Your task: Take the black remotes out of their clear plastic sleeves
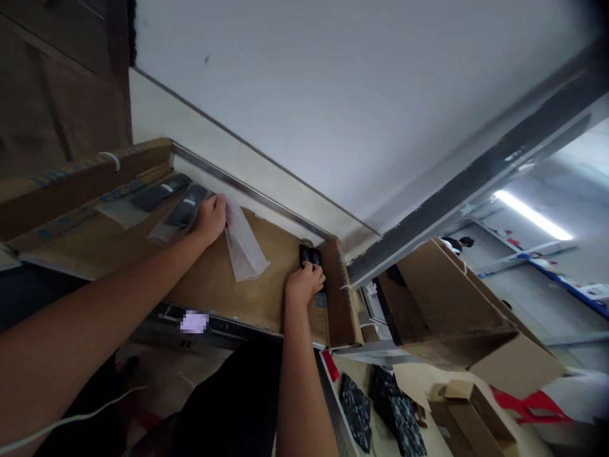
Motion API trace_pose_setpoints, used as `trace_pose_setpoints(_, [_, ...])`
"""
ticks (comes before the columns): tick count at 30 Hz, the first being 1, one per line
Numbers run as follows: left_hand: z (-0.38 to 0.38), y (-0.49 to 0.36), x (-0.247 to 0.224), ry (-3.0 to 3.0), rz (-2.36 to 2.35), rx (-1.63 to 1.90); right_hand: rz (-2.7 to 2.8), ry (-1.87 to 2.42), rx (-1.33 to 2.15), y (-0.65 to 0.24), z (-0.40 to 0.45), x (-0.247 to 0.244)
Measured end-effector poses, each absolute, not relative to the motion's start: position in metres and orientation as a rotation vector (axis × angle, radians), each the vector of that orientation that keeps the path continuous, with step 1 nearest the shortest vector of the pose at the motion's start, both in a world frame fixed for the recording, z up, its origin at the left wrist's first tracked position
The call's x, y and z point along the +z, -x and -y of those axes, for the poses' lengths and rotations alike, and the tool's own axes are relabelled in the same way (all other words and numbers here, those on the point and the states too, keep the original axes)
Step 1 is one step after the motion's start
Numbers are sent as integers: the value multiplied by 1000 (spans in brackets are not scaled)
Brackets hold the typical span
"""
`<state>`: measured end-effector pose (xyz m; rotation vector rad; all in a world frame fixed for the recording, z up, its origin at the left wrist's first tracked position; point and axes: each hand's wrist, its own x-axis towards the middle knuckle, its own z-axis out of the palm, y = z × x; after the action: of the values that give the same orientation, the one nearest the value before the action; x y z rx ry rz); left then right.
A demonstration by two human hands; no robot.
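My left hand [212, 219] is closed, pinching the upper end of a translucent plastic bag [244, 251] that hangs down to the right over the cardboard. A bit of red shows by its fingers. My right hand [305, 283] is at the right end of the cardboard-lined shelf, fingers curled onto small black items [310, 255] whose kind I cannot make out. Left of my left hand lie two dark items in clear bags, one bagged item [186, 206] close to the hand and another bagged item [160, 192] farther left.
Cardboard walls [340, 292] edge the brown cardboard shelf [209, 289]. A white panel [295, 114] rises behind it, with a grey metal post [457, 190] to the right. Large cardboard boxes [447, 304] and black patterned packages [356, 409] stand at right. A person [460, 243] is partly visible beyond.
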<state>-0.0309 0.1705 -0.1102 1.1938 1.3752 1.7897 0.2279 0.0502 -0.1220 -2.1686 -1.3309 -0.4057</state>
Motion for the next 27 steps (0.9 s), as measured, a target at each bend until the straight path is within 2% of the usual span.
trace_pose_setpoints(9, [-171, 31, -112, -1191, -1378, 1723, 1429, 2258, -446, -225, -51, -117])
trace_pose_setpoints(15, [-172, 30, -115, -1161, -1332, 1711, 1514, 2055, -480, -223, -53, -115])
trace_pose_setpoints(17, [-172, 29, -114, -1149, -1306, 1704, 1663, 1856, -370, -222, -53, -115])
trace_pose_setpoints(21, [-169, 27, -107, -1090, -1224, 1677, 1839, 1530, 130, -217, -55, -116])
trace_pose_setpoints(24, [-166, 26, -100, -1011, -1173, 1624, 1737, 1544, 427, -211, -56, -118])
trace_pose_setpoints(27, [-164, 26, -96, -994, -1121, 1588, 1654, 1620, 500, -205, -60, -121])
